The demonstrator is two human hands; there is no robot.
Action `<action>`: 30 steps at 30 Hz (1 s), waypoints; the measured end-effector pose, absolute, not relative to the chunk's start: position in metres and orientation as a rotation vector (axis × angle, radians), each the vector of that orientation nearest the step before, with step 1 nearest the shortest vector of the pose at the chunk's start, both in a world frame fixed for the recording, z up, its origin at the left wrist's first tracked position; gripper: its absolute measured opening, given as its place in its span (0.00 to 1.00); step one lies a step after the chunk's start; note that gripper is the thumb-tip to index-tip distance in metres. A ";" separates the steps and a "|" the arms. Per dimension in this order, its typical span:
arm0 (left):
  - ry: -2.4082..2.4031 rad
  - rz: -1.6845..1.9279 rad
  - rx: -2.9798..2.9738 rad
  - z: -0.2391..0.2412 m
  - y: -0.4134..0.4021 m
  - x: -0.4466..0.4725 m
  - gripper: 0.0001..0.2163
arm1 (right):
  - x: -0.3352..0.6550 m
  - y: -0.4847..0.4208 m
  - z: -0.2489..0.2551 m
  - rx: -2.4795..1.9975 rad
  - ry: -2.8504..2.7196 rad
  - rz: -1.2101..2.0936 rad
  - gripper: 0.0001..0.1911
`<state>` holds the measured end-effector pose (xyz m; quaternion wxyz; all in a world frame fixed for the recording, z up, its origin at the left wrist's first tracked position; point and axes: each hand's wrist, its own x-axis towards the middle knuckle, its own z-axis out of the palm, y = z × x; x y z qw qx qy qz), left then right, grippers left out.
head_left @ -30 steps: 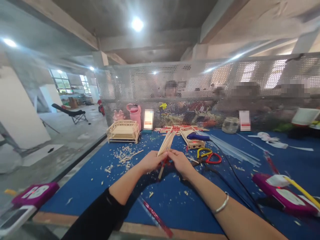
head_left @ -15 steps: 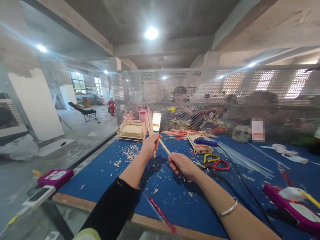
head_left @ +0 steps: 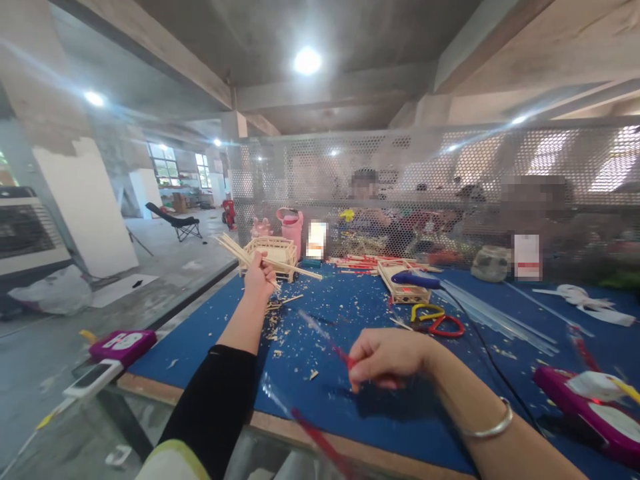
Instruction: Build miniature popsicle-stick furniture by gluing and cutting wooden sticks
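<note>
Pale wooden sticks (head_left: pixel 234 247) in the left hand (head_left: pixel 260 275), a blurred clear-and-red plastic strip (head_left: pixel 341 352) at the right hand's (head_left: pixel 387 355) fingertips.

The hands are well apart: the left is wrapped around the bundle, in front of a railed miniature wooden frame (head_left: pixel 273 247); the right, nearer the body, pinches the strip above the blue counter (head_left: pixel 183 360). Wood chips (head_left: pixel 273 337) lie between and below them. Another red-and-clear strip (head_left: pixel 320 435) lies at the near edge, left of the right hand. Beyond the right hand are yellow-and-red-handled cutters (head_left: pixel 447 335), and behind those a blue glue gun (head_left: pixel 417 281) resting on a second wooden frame (head_left: pixel 407 295). Red and pale sticks (head_left: pixel 357 264) are heaped farther back, beyond both hands.
</note>
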<state>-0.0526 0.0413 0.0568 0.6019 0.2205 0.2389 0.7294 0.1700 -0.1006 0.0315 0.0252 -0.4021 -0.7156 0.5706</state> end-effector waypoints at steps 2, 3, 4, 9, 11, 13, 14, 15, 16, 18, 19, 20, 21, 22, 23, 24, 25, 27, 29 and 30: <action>0.546 1.662 0.518 0.054 0.042 -0.049 0.11 | 0.160 -0.109 0.033 -1.227 -2.329 1.911 0.19; 0.540 1.643 0.527 0.054 0.041 -0.047 0.11 | 0.156 -0.111 0.033 -1.202 -2.364 1.975 0.21; 0.534 1.617 0.540 0.053 0.040 -0.044 0.11 | 0.154 -0.111 0.033 -1.170 -2.369 2.018 0.24; 0.524 1.437 0.668 0.050 0.034 -0.032 0.11 | 0.172 -0.090 0.025 -1.272 -1.962 1.601 0.36; 0.543 1.391 0.748 0.047 0.032 -0.026 0.10 | 0.181 -0.078 0.022 -1.439 -1.742 1.266 0.35; 0.581 1.353 0.833 0.043 0.029 -0.019 0.09 | 0.182 -0.071 0.019 -1.540 -1.629 0.998 0.31; 0.604 1.332 0.873 0.041 0.027 -0.015 0.09 | 0.180 -0.070 0.018 -1.546 -1.638 0.929 0.28; 0.628 1.311 0.910 0.040 0.025 -0.010 0.09 | 0.175 -0.070 0.016 -1.523 -1.681 0.907 0.24; 0.651 1.286 0.944 0.039 0.022 -0.006 0.10 | 0.170 -0.071 0.014 -1.483 -1.738 0.923 0.20; 0.678 1.258 0.989 0.036 0.017 0.002 0.11 | 0.158 -0.073 0.009 -1.421 -1.841 0.997 0.14; 0.677 1.252 1.002 0.035 0.014 0.005 0.11 | 0.153 -0.073 0.006 -1.406 -1.866 1.010 0.12; 0.670 1.247 1.014 0.033 0.011 0.008 0.12 | 0.149 -0.073 0.004 -1.399 -1.867 0.995 0.11; 0.663 1.233 1.030 0.030 0.008 0.012 0.12 | 0.145 -0.072 0.001 -1.398 -1.849 0.958 0.11; 0.662 1.203 1.055 0.027 0.006 0.015 0.13 | 0.143 -0.070 -0.001 -1.395 -1.822 0.908 0.12; 0.669 1.159 1.091 0.024 0.004 0.019 0.13 | 0.142 -0.069 -0.004 -1.390 -1.795 0.857 0.12; 0.682 1.101 1.131 0.019 0.002 0.023 0.14 | 0.142 -0.067 -0.005 -1.389 -1.775 0.815 0.13; 0.699 1.035 1.172 0.015 0.001 0.026 0.15 | 0.143 -0.066 -0.006 -1.395 -1.765 0.793 0.13; 0.706 0.954 1.240 0.009 0.000 0.032 0.17 | 0.147 -0.064 -0.006 -1.419 -1.773 0.785 0.14; 0.674 0.992 1.293 0.006 0.001 0.035 0.19 | 0.155 -0.062 -0.004 -1.475 -1.757 0.712 0.16; 0.656 1.042 1.331 0.006 0.002 0.034 0.19 | 0.161 -0.061 -0.003 -1.512 -1.717 0.642 0.18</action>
